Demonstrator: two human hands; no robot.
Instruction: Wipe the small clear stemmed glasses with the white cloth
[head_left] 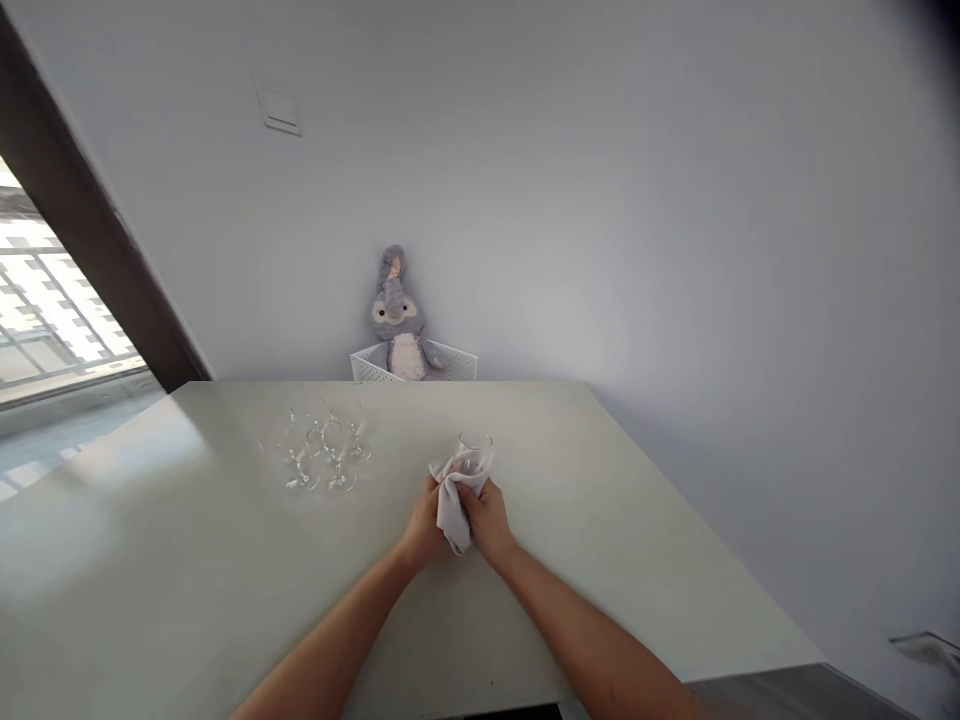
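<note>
Near the middle of the pale table, both of my hands come together around a clear glass (474, 446) and a light grey cloth (453, 515). The glass tilts away from me, its rim showing above the cloth. My left hand (426, 525) is closed at the left side, with its fingertips partly hidden by the cloth. On the right, my right hand (487, 518) wraps the cloth about the lower part of the glass. The stem and foot of this glass are hidden by the cloth and hands. Several clear stemmed glasses (339, 482) stand in a group to the left.
A white perforated basket (457, 362) holding a grey plush toy (407, 350) is at the table's far edge, against the wall. The table (600, 560) ends at a slanting right edge. At far left is a dark frame (90, 200) beside a bright opening with railings.
</note>
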